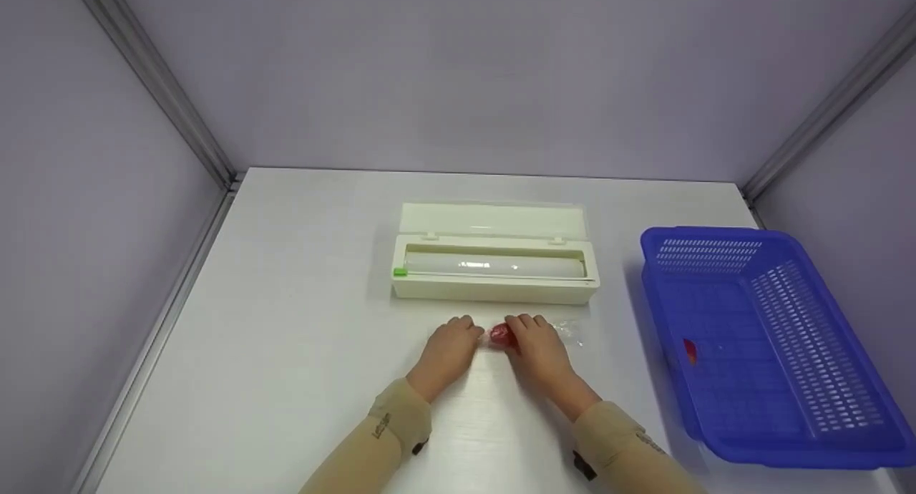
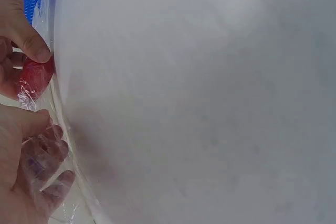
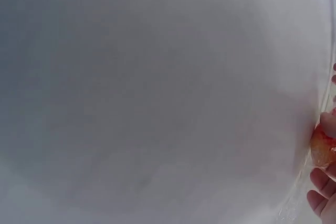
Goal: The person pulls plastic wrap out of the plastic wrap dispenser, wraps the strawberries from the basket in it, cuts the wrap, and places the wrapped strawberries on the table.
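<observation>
A small round red-and-yellow fruit (image 1: 502,335), wrapped in clear plastic film (image 1: 569,331), is between the hands, just in front of the film dispenser (image 1: 494,288). My right hand (image 1: 538,351) grips the fruit with the thumb and fingers, while film trails out to its right. On the other side, my left hand (image 1: 449,351) pinches the gathered film beside the fruit. The left wrist view shows film (image 2: 39,161) spread over the left fingers and the red fruit (image 2: 37,77) under the right thumb. At the right wrist view's edge, the wrapped fruit (image 3: 321,148) is partly cut off.
The white dispenser's lid (image 1: 494,220) stands raised, showing a film roll (image 1: 494,265) and a green slider (image 1: 400,271). A blue basket (image 1: 665,401) on the right has a small red piece (image 1: 690,351) visible at its left wall. Panels enclose the white table (image 1: 286,301).
</observation>
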`<state>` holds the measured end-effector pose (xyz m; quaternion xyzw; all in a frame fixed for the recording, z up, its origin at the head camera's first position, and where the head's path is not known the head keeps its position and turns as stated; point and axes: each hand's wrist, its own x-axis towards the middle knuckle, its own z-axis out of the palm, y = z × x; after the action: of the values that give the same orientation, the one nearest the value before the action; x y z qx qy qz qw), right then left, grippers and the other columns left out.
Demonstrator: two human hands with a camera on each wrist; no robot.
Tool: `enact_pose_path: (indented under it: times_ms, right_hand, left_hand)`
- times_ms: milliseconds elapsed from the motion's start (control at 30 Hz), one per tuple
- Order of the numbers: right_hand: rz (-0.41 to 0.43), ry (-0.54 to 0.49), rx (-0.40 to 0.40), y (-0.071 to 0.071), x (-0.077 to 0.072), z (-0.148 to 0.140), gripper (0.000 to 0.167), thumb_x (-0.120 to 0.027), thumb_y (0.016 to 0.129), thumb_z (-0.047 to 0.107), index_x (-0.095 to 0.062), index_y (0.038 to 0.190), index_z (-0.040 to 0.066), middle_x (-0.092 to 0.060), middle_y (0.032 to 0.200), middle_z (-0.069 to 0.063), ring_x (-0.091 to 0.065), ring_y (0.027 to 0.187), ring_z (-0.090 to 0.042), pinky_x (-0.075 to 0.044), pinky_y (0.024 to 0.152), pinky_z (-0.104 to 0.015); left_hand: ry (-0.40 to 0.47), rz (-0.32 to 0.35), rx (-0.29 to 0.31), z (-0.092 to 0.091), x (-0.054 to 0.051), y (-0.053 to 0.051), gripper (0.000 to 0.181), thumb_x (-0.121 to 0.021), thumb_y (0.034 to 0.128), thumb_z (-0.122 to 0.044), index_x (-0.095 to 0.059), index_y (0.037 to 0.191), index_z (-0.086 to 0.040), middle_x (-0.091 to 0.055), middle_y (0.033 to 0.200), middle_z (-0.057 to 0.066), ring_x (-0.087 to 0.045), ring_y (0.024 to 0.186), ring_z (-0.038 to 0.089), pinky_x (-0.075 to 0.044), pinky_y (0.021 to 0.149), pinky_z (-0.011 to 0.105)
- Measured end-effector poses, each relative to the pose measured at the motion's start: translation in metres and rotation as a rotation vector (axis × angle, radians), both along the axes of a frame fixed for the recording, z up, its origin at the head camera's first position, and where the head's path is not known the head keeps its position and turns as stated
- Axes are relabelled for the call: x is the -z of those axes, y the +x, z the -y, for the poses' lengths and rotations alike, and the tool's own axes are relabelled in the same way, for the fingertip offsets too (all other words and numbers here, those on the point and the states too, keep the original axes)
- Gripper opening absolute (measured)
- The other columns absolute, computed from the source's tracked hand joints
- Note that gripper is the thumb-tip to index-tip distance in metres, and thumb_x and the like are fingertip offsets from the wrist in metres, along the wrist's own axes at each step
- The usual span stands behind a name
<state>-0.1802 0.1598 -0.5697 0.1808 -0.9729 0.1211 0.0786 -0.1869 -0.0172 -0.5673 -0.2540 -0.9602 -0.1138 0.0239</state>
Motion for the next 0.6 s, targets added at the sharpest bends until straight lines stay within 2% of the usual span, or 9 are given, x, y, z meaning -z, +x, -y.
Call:
enact_pose_path:
  times_ms: [100,200,267,333,433,533,600]
  right_hand:
    - [0.041,-0.100,0.031,0.005,-0.007,0.000,0.040,-0.075,0.076,0.020,-0.060,0.110,0.006,-0.066,0.100,-0.009,-0.059,0.091,-0.025,-0.050,0.082,-0.039]
    - [0.112,-0.261,0.068,0.015,-0.020,0.003,0.041,-0.074,0.077,0.021,-0.060,0.113,0.005,-0.066,0.099,-0.007,-0.058,0.089,-0.020,-0.051,0.080,-0.036]
    - [0.156,-0.369,0.089,0.021,-0.030,0.005,0.043,-0.073,0.078,0.019,-0.057,0.116,0.006,-0.064,0.099,-0.005,-0.056,0.089,-0.017,-0.050,0.077,-0.033]
    - [0.178,-0.468,0.097,0.028,-0.039,0.007,0.043,-0.072,0.080,0.018,-0.055,0.117,0.007,-0.062,0.100,-0.004,-0.054,0.089,-0.015,-0.050,0.078,-0.035]
    - [0.157,-0.548,0.092,0.034,-0.050,0.011,0.042,-0.072,0.079,0.015,-0.053,0.116,0.008,-0.060,0.101,-0.004,-0.053,0.089,-0.014,-0.050,0.078,-0.036]
    - [0.096,-0.564,0.063,0.038,-0.057,0.014,0.041,-0.073,0.078,0.012,-0.053,0.114,0.008,-0.060,0.102,-0.005,-0.053,0.091,-0.014,-0.052,0.080,-0.035]
    - [0.047,-0.547,0.053,0.040,-0.060,0.016,0.042,-0.074,0.076,0.011,-0.054,0.114,0.009,-0.060,0.102,-0.004,-0.053,0.091,-0.013,-0.052,0.079,-0.031]
  left_hand:
    - [0.067,-0.044,-0.026,0.001,0.000,0.001,0.017,-0.056,0.0901,-0.019,-0.070,0.098,-0.012,-0.058,0.092,0.003,-0.054,0.083,0.018,-0.049,0.071,0.029]
    - [0.189,-0.105,-0.083,0.000,-0.002,0.004,0.015,-0.061,0.0875,-0.022,-0.072,0.097,-0.016,-0.054,0.091,0.003,-0.048,0.082,0.017,-0.044,0.070,0.028]
    - [0.292,-0.096,-0.120,-0.001,-0.008,0.006,0.017,-0.061,0.0880,-0.024,-0.072,0.099,-0.018,-0.049,0.088,0.002,-0.043,0.080,0.015,-0.041,0.068,0.025]
    - [0.425,-0.020,-0.142,-0.002,-0.015,0.009,0.019,-0.060,0.0892,-0.024,-0.071,0.104,-0.019,-0.043,0.085,0.001,-0.039,0.077,0.012,-0.038,0.066,0.022]
    - [0.639,0.160,-0.163,-0.006,-0.026,0.013,0.019,-0.057,0.0913,-0.018,-0.070,0.105,-0.013,-0.045,0.083,-0.001,-0.042,0.076,0.007,-0.041,0.065,0.017]
    - [0.840,0.313,-0.179,-0.010,-0.032,0.017,0.019,-0.056,0.0902,-0.008,-0.068,0.105,-0.008,-0.057,0.089,0.002,-0.054,0.081,0.010,-0.050,0.071,0.019]
    - [0.944,0.381,-0.188,-0.012,-0.035,0.021,0.021,-0.056,0.0893,-0.005,-0.065,0.108,-0.007,-0.063,0.099,0.006,-0.061,0.091,0.017,-0.053,0.078,0.023]
